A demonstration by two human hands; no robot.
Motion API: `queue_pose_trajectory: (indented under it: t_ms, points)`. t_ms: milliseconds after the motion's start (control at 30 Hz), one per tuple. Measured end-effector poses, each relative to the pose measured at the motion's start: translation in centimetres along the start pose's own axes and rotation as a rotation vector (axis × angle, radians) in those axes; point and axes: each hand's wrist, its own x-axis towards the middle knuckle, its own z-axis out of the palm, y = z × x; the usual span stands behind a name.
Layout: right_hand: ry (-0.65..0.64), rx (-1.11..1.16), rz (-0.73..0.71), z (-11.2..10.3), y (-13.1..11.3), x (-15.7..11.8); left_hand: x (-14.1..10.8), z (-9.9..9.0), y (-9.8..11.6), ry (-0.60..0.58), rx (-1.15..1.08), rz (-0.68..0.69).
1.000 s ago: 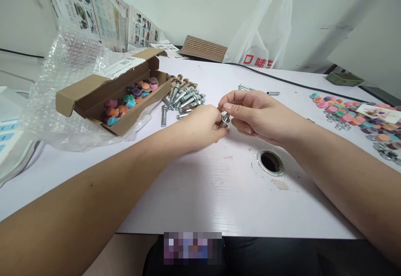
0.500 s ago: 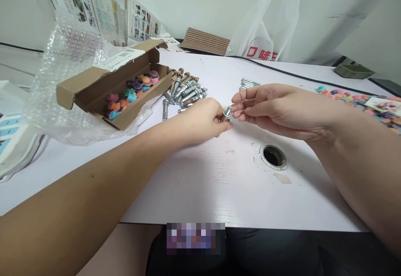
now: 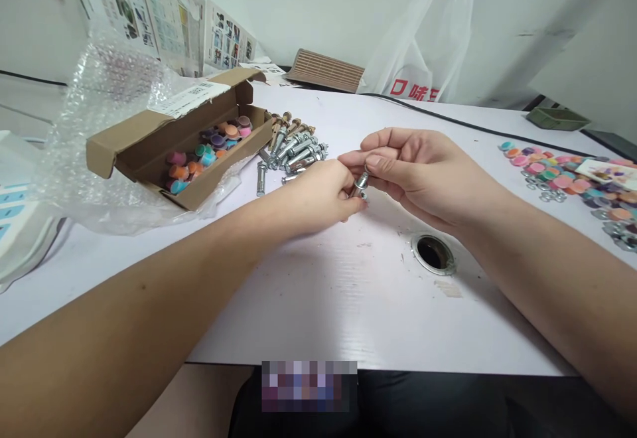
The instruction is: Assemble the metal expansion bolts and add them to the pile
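Note:
My left hand (image 3: 326,191) is closed around a silver expansion bolt (image 3: 360,186), gripping its lower part between thumb and fingers. The bolt leans, its upper end pointing toward my right hand (image 3: 418,171). That hand is closed at the bolt's upper end, with the thumb pressed there and the other fingers reaching behind it. Whether a separate small nut or washer sits under the thumb is too small to tell. Just beyond my left hand lies a pile of silver and brass-coloured expansion bolts (image 3: 298,148), with one loose bolt (image 3: 261,179) standing apart from it.
An open cardboard box (image 3: 209,172) of coloured caps stands at left on bubble wrap (image 3: 94,113). More coloured caps (image 3: 562,172) and metal nuts (image 3: 622,233) lie at right. A round hole (image 3: 432,253) pierces the white table. A black cable (image 3: 448,119) and plastic bag (image 3: 423,60) are behind.
My right hand has moved in to the left, and its thumb now presses on the bolt's upper end. My left hand keeps its hold. The row of silver pieces behind is now hidden.

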Motion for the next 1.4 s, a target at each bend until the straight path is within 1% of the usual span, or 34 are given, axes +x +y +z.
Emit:
queue_pose_trajectory:
  t_ms: [67, 133, 200, 300, 367, 467, 533, 667, 800, 900, 1000, 1067, 1100, 1167, 1200, 1267, 1333, 1400]
  points:
    - [-0.029, -0.037, -0.008, -0.1, 0.4, 0.1, 0.0, 0.1, -0.1, 0.015, -0.006, 0.001]
    - [-0.029, -0.065, -0.004, -0.3, 0.7, 0.1, 0.1, 0.1, 0.0, 0.024, 0.008, 0.004]
    - [0.000, -0.075, 0.006, -0.3, 0.8, 0.1, 0.1, 0.1, 0.1, 0.031, 0.018, -0.002]
    - [0.076, -0.057, 0.005, 0.0, 0.5, -0.1, 0.2, 0.2, 0.3, 0.031, 0.055, -0.046]
    - [0.085, -0.037, -0.021, 0.3, 0.3, -0.3, 0.2, 0.2, 0.3, 0.031, 0.076, -0.066]
    - [0.043, -0.015, -0.049, 0.4, 0.4, -0.4, 0.2, 0.3, 0.1, 0.032, 0.017, -0.044]
    - [0.018, -0.007, -0.042, 0.4, 0.6, -0.4, 0.1, 0.2, 0.0, 0.019, -0.051, -0.026]
    - [0.030, 0.002, 0.011, 0.4, 0.6, -0.5, -0.1, 0.1, 0.1, 0.000, -0.115, -0.071]
    - [0.069, -0.065, 0.038, 0.9, 0.1, -0.7, 0.0, 0.2, 0.1, 0.005, -0.109, -0.045]
    - [0.068, -0.126, 0.043, 1.3, 0.1, -0.8, 0.2, 0.3, 0.0, 0.004, -0.104, -0.028]
    - [0.049, -0.189, 0.027, 0.9, 0.5, -0.7, 0.2, 0.2, 0.2, 0.002, -0.087, -0.035]
    - [0.043, -0.274, -0.046, 0.2, 1.0, -0.4, 0.1, -0.1, 0.5, -0.014, -0.058, -0.067]
    - [0.060, -0.339, -0.113, -0.4, 1.2, -0.2, 0.0, -0.4, 0.6, -0.025, -0.038, -0.092]
    - [0.112, -0.522, -0.255, -1.6, 1.6, 0.1, -0.2, -1.0, 0.7, -0.035, 0.006, -0.134]
    - [0.119, -0.635, -0.293, -2.1, 1.7, 0.2, -0.2, -1.3, 0.6, -0.034, 0.026, -0.147]
    - [0.058, -0.872, -0.275, -3.0, 2.0, 0.4, -0.2, -1.8, 0.4, -0.027, 0.053, -0.168]
    - [-0.068, -1.075, -0.194, -3.3, 2.1, 0.5, -0.1, -2.2, 0.0, -0.024, 0.063, -0.184]
    - [-0.159, -1.168, -0.138, -3.3, 2.2, 0.5, 0.0, -2.4, -0.3, -0.033, 0.065, -0.194]
